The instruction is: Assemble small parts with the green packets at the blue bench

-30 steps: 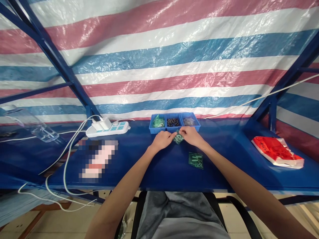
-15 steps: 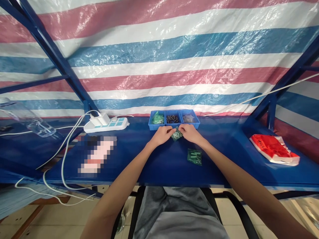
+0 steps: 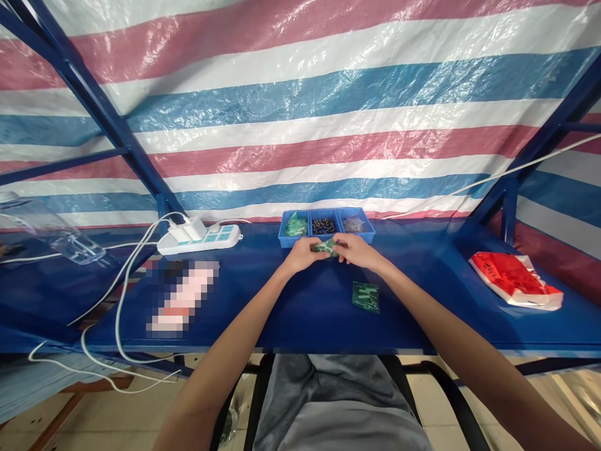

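1. Two hands at work here, close together at the centre of the frame, with one green packet (image 3: 325,247) between them.
2. Left hand (image 3: 302,255): fingers bent, thumb and fingertips pinching the packet's left side.
3. Right hand (image 3: 359,250): a pinch there too, on the packet's right side, the other fingers curled beneath. What exactly is inside the packet is too small to tell.
4. Just above the hands, a blue tray (image 3: 285,242), three compartments in a row: green packets (image 3: 297,223) in the left one, small dark parts (image 3: 323,226) in the middle, pale clear pieces (image 3: 353,224) in the right.
5. Below the right hand, a second packet (image 3: 365,297) lies flat on the blue table (image 3: 300,319), near the forearm, pale strips showing through.
6. Over to the left of the frame: a white power strip (image 3: 220,238) with plugs in it, white cables (image 3: 123,288) looping down past the table edge, and a clear bottle (image 3: 77,244) farther out.
7. Far right of the frame, a red-and-white bag (image 3: 514,279) rests on the table, well apart from the hands.
8. Across the top, a striped sheet (image 3: 328,94), red, white and blue, between blue bars (image 3: 101,100).
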### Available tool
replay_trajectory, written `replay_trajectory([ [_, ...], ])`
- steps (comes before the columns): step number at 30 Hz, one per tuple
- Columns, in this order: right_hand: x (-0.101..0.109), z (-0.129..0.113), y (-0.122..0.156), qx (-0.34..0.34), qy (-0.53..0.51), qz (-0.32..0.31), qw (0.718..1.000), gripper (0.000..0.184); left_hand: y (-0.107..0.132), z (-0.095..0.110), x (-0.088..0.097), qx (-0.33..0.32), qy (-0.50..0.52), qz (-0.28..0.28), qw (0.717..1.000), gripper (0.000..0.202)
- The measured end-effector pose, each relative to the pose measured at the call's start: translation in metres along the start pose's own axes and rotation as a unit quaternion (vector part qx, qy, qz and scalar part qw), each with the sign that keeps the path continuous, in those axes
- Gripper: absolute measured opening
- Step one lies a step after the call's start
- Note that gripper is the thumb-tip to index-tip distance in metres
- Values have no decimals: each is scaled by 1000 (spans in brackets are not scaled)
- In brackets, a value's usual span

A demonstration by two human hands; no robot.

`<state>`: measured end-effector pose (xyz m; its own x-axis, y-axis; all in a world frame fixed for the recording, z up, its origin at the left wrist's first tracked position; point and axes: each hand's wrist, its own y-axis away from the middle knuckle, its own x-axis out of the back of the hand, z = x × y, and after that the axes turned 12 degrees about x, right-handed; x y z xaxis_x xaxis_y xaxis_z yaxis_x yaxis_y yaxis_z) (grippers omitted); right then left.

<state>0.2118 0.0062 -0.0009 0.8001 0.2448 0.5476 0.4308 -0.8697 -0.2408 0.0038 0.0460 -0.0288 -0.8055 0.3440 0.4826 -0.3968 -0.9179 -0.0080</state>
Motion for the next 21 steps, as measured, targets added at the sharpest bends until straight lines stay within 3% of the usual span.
replay_trajectory([
  [9,1,4,-2,46,69,37,996,10,3,3,1,-15,-38,46,998,44],
  [13,4,6,-2,42,90,40,994,13,3,4,0,4,-23,23,999,47],
  [18,5,4,-2,-33,10,64,997,5,9,12,0,-10,0,30,1000,54],
  [21,5,0,-1,-65,-65,99,991,25,14,20,1,-46,-33,13,998,61],
])
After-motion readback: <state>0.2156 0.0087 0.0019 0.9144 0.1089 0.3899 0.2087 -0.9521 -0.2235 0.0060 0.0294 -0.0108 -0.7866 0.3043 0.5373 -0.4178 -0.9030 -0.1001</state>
